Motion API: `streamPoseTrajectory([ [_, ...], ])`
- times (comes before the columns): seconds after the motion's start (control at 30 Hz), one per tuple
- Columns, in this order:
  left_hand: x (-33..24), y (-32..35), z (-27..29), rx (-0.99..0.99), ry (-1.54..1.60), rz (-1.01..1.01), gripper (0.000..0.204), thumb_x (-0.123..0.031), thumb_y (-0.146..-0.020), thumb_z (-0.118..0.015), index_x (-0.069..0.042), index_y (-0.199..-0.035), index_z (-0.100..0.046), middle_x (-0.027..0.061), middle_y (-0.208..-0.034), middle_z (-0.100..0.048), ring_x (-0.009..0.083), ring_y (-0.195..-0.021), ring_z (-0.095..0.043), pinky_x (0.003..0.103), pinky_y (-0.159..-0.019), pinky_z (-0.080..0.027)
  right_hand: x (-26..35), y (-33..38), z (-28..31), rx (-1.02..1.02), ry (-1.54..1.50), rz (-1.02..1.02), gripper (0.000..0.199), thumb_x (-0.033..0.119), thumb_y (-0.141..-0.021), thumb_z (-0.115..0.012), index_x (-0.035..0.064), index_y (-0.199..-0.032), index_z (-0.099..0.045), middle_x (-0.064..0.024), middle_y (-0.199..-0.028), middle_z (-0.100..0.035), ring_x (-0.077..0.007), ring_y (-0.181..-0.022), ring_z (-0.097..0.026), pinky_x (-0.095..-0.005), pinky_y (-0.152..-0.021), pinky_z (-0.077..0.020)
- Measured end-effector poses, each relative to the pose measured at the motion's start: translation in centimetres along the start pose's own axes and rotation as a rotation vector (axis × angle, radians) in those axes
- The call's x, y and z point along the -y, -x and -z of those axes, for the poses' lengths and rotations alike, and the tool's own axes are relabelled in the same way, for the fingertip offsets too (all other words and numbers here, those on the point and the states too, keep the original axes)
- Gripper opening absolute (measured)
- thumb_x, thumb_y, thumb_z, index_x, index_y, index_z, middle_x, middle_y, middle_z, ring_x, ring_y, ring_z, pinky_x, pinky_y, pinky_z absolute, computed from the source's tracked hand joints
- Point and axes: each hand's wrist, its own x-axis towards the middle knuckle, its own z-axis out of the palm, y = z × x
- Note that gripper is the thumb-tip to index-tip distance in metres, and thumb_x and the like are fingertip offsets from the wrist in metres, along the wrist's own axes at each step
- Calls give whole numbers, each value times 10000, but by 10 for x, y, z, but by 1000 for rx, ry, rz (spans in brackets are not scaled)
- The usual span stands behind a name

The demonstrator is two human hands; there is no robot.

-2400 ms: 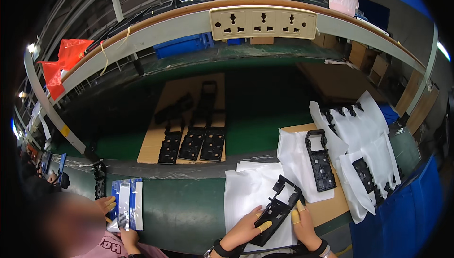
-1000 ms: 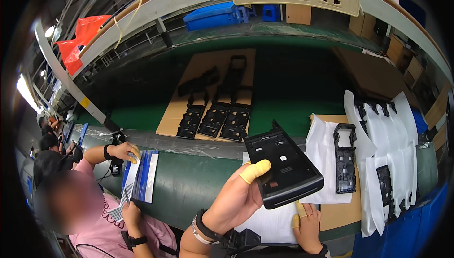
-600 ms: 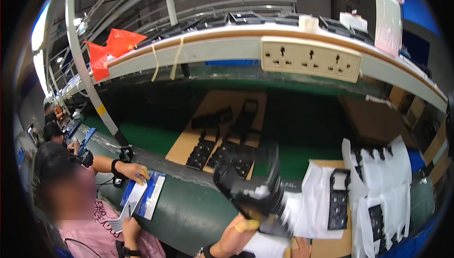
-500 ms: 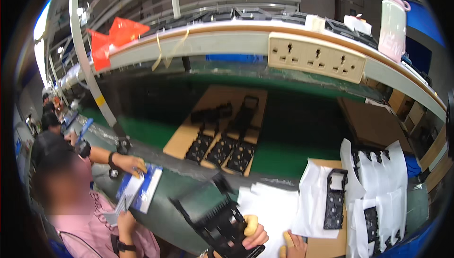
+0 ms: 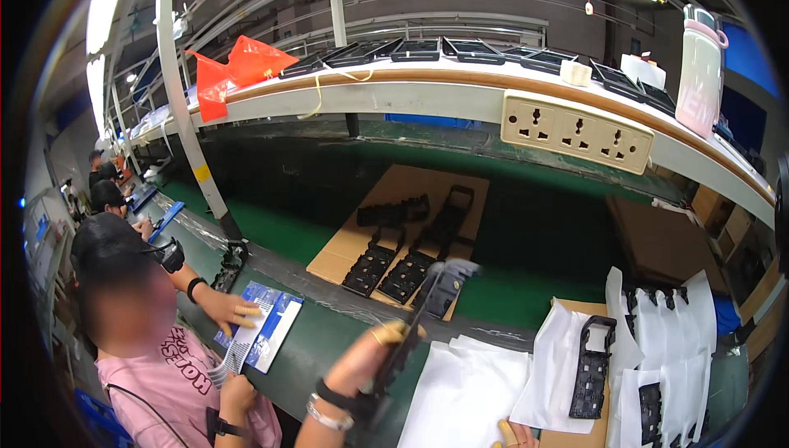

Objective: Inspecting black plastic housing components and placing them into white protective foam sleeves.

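Note:
My left hand (image 5: 374,355), wearing yellow finger cots, grips a black plastic frame (image 5: 440,288) with a raised, ribbed end. The frame is tilted nearly edge-on and blurred by motion; its upper end overlaps the near edge of a cardboard sheet (image 5: 337,244). On that cardboard lie several similar black plastic parts (image 5: 405,278). Only the fingers of my right hand (image 5: 518,435) show at the lower edge. They are stretched out beside white foam sheets (image 5: 464,390), holding nothing that I can see. Another black frame (image 5: 590,370) lies on white sheeting to the right.
At the left, a co-worker in pink handles a grey-white strip (image 5: 238,349) over a blue-and-white pad (image 5: 275,337). White wrapping (image 5: 670,325) with black parts stands far right. Above runs a shelf with a socket strip (image 5: 575,131) and a bottle (image 5: 701,70).
My left hand has raised the black frame and turned it from face-on to nearly edge-on, toward the cardboard. My right hand stays low by the sheets. The whole view has shifted.

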Motion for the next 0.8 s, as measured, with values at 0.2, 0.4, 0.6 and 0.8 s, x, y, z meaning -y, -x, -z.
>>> streamPoseTrajectory([
  [0.2, -55, -55, 99, -688, -1108, -535, 291, -7, -770, -541, 33, -1057, -571, 79, -904, -587, 219, -761, -574, 333, -670, -482, -6, 6, -16, -56, 0, 16, 474, 170, -837, -505, 88, -1298, -434, -152, -1274, -467, -353, -1176, -401, -479, -991, -281],
  [0.4, -32, -123, 187, -1007, -1865, -438, 196, -150, -748, -613, -44, -912, -628, 107, -996, -542, 286, -914, -566, 407, -698, -507, -9, 5, -24, 19, -31, -27, 457, 189, -837, -505, 81, -1278, -455, -137, -1317, -434, -349, -1210, -374, -483, -981, -287],
  [0.6, -33, -151, 109, -912, -1587, -681, 380, -271, -848, -562, -19, -1131, -544, 182, -1125, -502, 354, -1000, -506, 439, -834, -423, -12, 7, -16, 27, -35, -10, 419, 186, -822, -528, 38, -1213, -502, -150, -1310, -433, -341, -1207, -376, -478, -957, -308],
  [0.8, 10, -110, -90, 334, -1283, -256, 485, -346, -886, -513, -42, -1257, -442, 225, -1015, -587, 369, -933, -572, 419, -818, -443, -13, 5, -21, -91, -164, 3, 306, 152, -808, -538, -10, -1066, -559, -159, -1293, -441, -337, -1176, -400, -467, -927, -328],
])
